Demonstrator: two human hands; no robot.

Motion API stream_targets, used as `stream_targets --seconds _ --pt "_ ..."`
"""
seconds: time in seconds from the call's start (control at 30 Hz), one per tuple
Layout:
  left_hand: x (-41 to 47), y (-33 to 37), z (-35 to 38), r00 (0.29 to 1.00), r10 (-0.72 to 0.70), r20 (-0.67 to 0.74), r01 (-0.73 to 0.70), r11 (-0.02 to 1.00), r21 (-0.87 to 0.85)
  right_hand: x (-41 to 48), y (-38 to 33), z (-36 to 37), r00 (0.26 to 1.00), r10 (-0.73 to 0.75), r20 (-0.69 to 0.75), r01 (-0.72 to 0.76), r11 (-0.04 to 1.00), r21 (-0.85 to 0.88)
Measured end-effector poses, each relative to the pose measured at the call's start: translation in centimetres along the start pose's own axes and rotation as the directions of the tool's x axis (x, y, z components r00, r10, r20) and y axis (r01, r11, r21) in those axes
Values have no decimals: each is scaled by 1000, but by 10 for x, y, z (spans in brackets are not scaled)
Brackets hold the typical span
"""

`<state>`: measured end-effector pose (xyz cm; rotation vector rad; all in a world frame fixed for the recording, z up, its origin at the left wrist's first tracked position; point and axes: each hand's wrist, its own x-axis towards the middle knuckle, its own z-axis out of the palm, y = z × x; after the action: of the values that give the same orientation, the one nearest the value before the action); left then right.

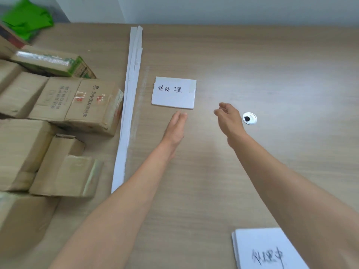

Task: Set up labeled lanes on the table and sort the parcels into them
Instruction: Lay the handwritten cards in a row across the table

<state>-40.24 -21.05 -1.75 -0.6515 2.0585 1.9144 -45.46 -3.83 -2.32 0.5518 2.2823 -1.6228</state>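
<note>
Lying at 12 o'clock on table (272, 65): label card (173, 93), handwritten face up. L hand (175, 126) near card's 6 o'clock edge, fingers straight, released, grasping nothing. R hand (229, 118) at 1 o'clock, fingers loosely curled, empty. White strips (130, 105) at card's 9 o'clock. Parcels (77, 105) piled at 9 o'clock. Spare cards (266, 249) at 5 o'clock.

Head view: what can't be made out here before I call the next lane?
Stack of label cards, head view: cut off by the bottom edge; writing upside down and smeared, count unclear.
Cardboard parcels, head view: left ones cut off by the left edge; print blurred.
Green item, head view: blurred at the top-left corner; unidentifiable.
</note>
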Motion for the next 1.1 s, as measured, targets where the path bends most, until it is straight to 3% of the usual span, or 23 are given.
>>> stream_targets --seconds 0.27,0.6,0.83,1.1 --pt "-131 -44 77 995 -74 62 75 997 -17 -116 68 -85 1000 -7 -14 7 999 34" --pt "-274 -133 137 989 -139 48 137 989 59 -230 193 -176 996 91 11 -91 996 -6" --pt "-322 -189 160 971 -239 -17 237 950 202 -275 258 -210 984 178 -17 -179 982 -59" --pt "-334 -205 171 962 -271 -14 269 943 195 -299 298 -215 965 256 -61 -262 959 -110"
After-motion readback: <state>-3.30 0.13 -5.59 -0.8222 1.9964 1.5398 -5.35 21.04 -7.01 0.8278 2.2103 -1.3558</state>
